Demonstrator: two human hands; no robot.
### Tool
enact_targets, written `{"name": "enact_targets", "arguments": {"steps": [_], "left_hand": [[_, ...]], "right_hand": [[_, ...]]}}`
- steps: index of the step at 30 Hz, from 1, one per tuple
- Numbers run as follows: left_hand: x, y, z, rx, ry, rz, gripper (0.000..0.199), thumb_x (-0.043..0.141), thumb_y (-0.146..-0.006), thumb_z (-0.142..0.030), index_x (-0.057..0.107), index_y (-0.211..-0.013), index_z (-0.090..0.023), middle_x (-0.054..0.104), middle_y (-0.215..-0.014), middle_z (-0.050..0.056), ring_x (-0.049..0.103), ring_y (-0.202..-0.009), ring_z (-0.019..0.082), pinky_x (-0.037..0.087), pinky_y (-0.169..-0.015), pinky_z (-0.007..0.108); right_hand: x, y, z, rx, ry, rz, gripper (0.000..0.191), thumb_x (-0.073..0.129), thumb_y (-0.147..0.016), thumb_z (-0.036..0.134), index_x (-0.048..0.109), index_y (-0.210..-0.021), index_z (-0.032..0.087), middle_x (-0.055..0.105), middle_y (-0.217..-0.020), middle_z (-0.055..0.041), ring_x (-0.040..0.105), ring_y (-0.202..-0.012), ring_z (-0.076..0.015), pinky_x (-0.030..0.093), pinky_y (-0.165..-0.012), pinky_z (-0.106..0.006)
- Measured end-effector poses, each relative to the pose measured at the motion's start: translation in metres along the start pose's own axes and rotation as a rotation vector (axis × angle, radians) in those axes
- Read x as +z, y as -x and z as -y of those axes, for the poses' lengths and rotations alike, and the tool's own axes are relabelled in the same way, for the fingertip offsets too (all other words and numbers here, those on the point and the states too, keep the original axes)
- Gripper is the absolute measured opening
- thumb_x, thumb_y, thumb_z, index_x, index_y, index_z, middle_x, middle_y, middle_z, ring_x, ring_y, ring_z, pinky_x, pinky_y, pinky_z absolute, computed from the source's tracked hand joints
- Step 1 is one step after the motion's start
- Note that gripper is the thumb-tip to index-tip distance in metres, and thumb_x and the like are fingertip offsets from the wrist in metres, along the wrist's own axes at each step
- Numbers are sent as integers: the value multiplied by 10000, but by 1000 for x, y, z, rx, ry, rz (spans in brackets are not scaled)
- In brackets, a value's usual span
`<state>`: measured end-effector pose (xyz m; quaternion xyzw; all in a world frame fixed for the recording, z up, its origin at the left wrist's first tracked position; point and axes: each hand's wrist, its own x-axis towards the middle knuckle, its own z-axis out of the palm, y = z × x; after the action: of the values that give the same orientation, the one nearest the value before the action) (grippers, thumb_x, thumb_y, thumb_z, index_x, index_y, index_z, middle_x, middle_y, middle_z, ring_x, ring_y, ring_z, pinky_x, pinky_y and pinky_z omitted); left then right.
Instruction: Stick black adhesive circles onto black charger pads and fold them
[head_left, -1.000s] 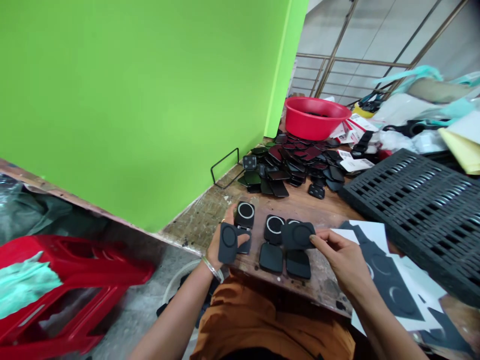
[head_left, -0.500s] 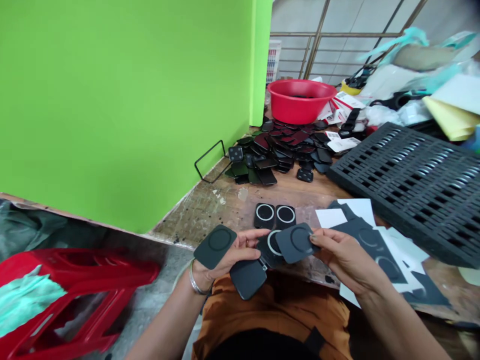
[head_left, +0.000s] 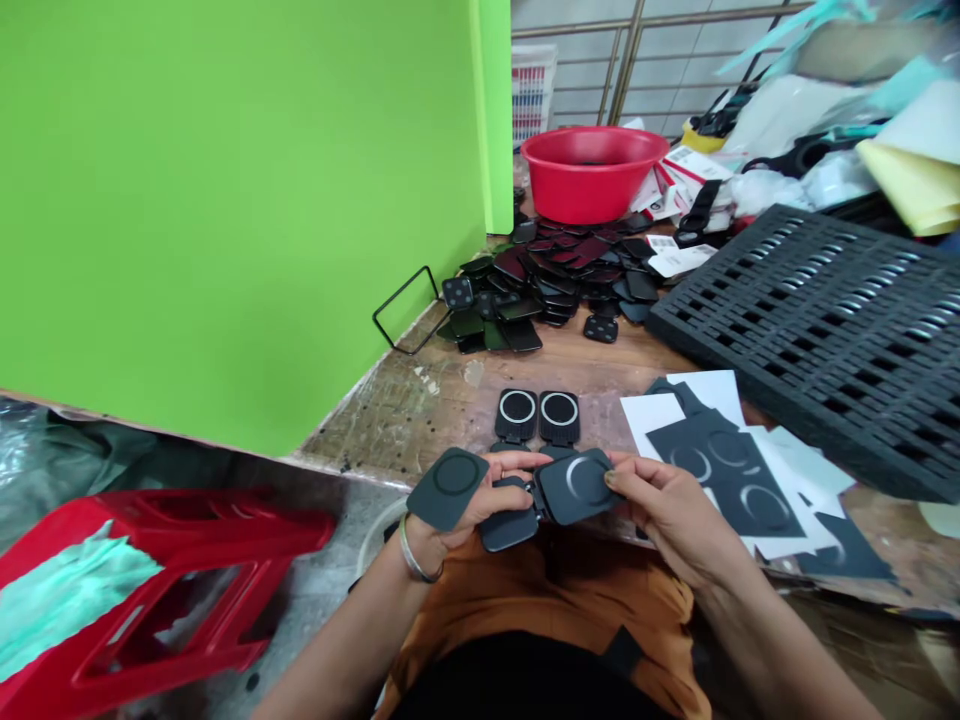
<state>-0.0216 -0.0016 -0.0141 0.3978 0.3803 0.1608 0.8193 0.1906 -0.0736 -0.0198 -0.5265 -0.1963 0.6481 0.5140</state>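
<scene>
Folding pad (head_left: 510, 525) is up in front of the near edge of the worktop (head_left: 577, 362), opened out at its little hinge, roughly over the person's lap. The left hand (head_left: 480, 512) has it gripped, thumb on top near the hinge. There's also a loose dark square (head_left: 448, 488) with a ring mark lying against that same hand, over on the bracelet side. The right hand (head_left: 667, 505) is pinching the outer corner of a dark sheet (head_left: 575, 487) that's over the pad's right half; can't tell if those fingers have the pad itself too.

Just behind, two more pads (head_left: 538, 412) sit side by side, white rings showing, lower parts partly hidden by the left hand. Further back there's a messy heap of dark plates (head_left: 540, 290) with a red basin (head_left: 596, 178) behind it. Off to the right: white papers and dark cutouts (head_left: 724, 480) near a black slotted tray (head_left: 817, 345).
</scene>
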Motion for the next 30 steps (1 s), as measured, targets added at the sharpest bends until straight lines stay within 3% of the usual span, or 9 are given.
{"name": "enact_targets", "arguments": {"steps": [9,30], "left_hand": [[4,1,-3,-5,-8,8,565,714,-669,-178,591,-1220,-156,693,-937,67,622,-804,160,449,-744,258],[0,0,2,14,-30,53,605,701,-689,-204,546,-1273,-177,677,-995,89,616,-846,179,444,-756,278]], "right_hand": [[-1,-1,0,-46,37,-12,235,773,-679,280,620,-565,142,608,-1036,-45,548,-839,-142,463,-745,-240],[-1,-2,-1,-87,189,-57,241,757,-687,300,610,-567,152,589,-1089,-59,544,-927,-186,431,-806,-281]]}}
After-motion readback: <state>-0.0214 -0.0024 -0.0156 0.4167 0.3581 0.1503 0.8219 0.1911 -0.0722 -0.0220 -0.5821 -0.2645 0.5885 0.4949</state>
